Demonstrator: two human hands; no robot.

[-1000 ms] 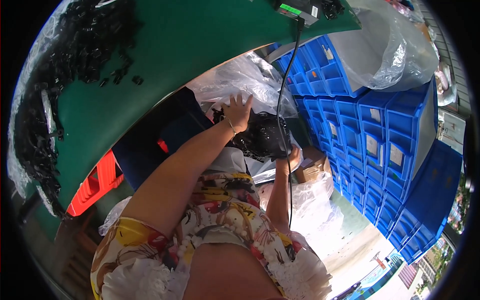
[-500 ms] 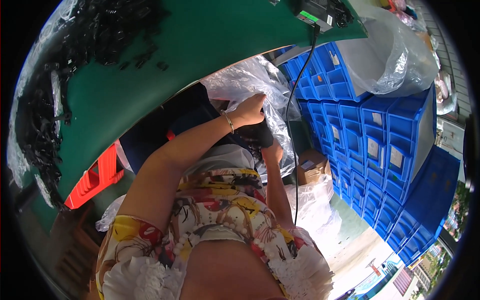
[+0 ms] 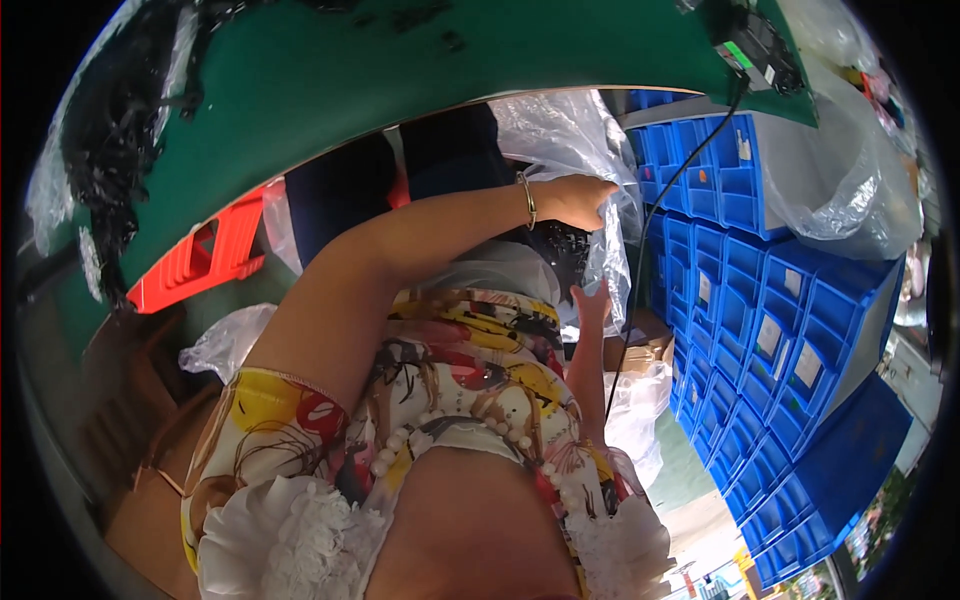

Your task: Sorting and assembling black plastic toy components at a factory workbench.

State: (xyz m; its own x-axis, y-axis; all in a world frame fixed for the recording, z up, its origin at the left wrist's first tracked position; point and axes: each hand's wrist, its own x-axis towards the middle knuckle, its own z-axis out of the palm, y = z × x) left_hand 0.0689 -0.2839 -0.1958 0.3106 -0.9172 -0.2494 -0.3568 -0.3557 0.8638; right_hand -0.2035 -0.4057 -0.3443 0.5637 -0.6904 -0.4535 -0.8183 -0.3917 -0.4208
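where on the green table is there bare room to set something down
The green table is bare between the loose black pieces and the black box. It's crowded at its left end, under the black heap. Below the table, clear plastic crowds the left hand and right hand.

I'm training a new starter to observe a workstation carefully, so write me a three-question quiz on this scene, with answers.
1. Multiple choice: which wrist wears the metal bangle? (A) left (B) right
2. True or false: the blue bins are stacked on the person's right.
3. Fill in the colour: the shiny pieces showing between the left hand and the right hand are ____.

Key: 1. A; 2. True; 3. black.
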